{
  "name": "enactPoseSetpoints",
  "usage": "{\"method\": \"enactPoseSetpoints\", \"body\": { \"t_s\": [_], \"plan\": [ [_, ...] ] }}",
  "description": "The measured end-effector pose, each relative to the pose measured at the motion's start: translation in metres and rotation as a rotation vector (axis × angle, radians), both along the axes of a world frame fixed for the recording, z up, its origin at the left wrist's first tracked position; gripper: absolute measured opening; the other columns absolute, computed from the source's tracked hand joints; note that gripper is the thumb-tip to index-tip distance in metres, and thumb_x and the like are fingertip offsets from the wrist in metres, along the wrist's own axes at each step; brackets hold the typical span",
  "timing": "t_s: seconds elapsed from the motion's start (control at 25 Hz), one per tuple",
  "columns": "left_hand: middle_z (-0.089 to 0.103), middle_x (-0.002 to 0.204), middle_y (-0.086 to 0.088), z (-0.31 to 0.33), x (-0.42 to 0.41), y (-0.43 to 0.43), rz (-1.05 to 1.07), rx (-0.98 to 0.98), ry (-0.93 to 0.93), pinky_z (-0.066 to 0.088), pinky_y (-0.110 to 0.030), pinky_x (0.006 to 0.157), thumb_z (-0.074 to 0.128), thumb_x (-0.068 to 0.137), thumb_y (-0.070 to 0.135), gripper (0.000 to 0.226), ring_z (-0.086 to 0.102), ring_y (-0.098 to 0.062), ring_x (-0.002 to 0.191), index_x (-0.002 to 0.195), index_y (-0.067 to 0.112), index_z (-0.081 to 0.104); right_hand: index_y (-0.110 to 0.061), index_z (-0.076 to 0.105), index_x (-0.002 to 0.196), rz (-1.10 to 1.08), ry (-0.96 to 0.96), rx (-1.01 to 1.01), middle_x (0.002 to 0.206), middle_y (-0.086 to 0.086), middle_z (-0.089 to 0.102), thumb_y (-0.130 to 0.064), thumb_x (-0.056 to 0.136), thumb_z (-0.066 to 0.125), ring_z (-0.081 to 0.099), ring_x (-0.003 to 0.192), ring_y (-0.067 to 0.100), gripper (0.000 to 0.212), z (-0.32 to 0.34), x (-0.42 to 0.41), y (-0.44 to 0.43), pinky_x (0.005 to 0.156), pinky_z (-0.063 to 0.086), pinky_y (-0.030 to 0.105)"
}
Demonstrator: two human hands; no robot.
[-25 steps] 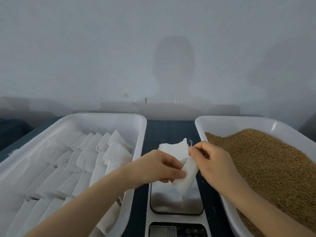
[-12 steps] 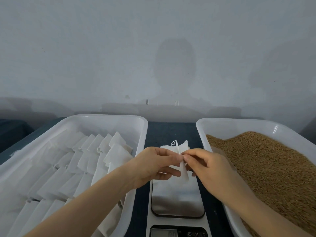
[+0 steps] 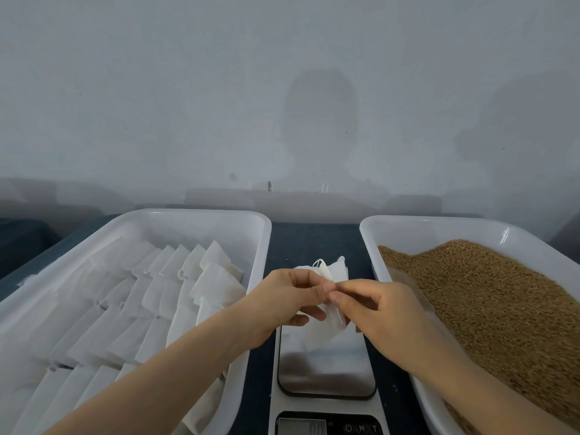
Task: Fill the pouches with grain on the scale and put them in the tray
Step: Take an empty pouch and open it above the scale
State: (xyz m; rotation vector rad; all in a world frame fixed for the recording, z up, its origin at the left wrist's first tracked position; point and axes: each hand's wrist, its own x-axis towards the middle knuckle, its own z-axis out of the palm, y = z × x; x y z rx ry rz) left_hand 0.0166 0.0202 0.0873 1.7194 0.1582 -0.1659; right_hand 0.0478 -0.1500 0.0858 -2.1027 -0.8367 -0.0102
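Both hands meet above the far end of the scale (image 3: 326, 368), a flat steel plate with a dark display at its near end. My left hand (image 3: 284, 304) and my right hand (image 3: 386, 315) pinch the top edge of one white pouch (image 3: 333, 321), which hangs down between them over the plate. A small stack of empty white pouches (image 3: 329, 268) lies on the dark table just beyond the hands. Brown grain (image 3: 489, 309) fills the white tray (image 3: 439, 229) on the right.
On the left stands a large white tray (image 3: 194, 216) holding several rows of white pouches (image 3: 150, 296). A grey wall rises close behind the table. A narrow strip of dark tabletop (image 3: 314, 243) runs between the two trays.
The two hands have come together on the pouch's top edge. The pouch, held slanting by the right hand before, now hangs between both hands.
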Motion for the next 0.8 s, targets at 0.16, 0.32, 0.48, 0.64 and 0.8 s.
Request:
{"method": "enactPoseSetpoints", "body": {
  "t_s": [0.16, 0.32, 0.48, 0.64, 0.8],
  "plan": [
    [0.07, 0.086, 0.002, -0.001, 0.001, 0.0, -0.006, -0.005, 0.021, 0.047, -0.024, 0.07, 0.062, 0.091, 0.027, 0.013, 0.067, -0.013, 0.082, 0.083, 0.018, 0.066, -0.028, 0.072, 0.103, 0.011, -0.009, 0.011, 0.064, -0.025, 0.063, -0.028, 0.091, 0.059, 0.061, 0.068, -0.006, 0.018, -0.002, 0.0, 0.0, 0.061, 0.045, 0.009],
    [0.074, 0.088, -0.004, -0.007, 0.005, 0.0, 0.068, -0.093, 0.045, 0.052, -0.025, 0.074, 0.065, 0.09, 0.023, 0.011, 0.071, -0.017, 0.084, 0.089, 0.012, 0.068, -0.029, 0.07, 0.107, -0.022, -0.024, 0.004, 0.072, -0.023, 0.064, -0.025, 0.092, 0.058, 0.06, 0.073, -0.009, 0.02, -0.004, 0.0, -0.001, 0.063, 0.046, 0.008],
    [0.073, 0.094, -0.006, -0.012, 0.009, 0.004, 0.103, -0.146, 0.012, 0.05, -0.023, 0.074, 0.072, 0.084, 0.017, 0.022, 0.068, -0.012, 0.083, 0.104, 0.008, 0.07, -0.032, 0.069, 0.109, -0.035, -0.042, 0.01, 0.071, -0.021, 0.065, -0.028, 0.093, 0.056, 0.06, 0.074, -0.009, 0.022, -0.004, 0.001, 0.0, 0.065, 0.046, 0.008],
    [0.073, 0.087, -0.003, -0.016, 0.01, 0.006, 0.109, -0.199, -0.014, 0.05, -0.02, 0.071, 0.081, 0.073, 0.019, 0.025, 0.067, -0.01, 0.08, 0.095, 0.013, 0.071, -0.032, 0.069, 0.107, 0.019, 0.0, 0.012, 0.062, -0.024, 0.064, -0.034, 0.091, 0.057, 0.061, 0.061, -0.008, 0.021, -0.006, 0.002, 0.002, 0.057, 0.042, 0.006],
    [0.073, 0.084, -0.004, -0.019, 0.01, 0.008, 0.09, -0.236, -0.044, 0.051, -0.022, 0.071, 0.082, 0.061, 0.024, 0.03, 0.068, -0.012, 0.08, 0.085, 0.015, 0.067, -0.035, 0.071, 0.096, 0.045, -0.01, 0.03, 0.067, -0.014, 0.067, -0.045, 0.086, 0.054, 0.062, 0.06, -0.002, 0.023, -0.006, 0.002, 0.004, 0.057, 0.044, 0.01]
  ]
}}
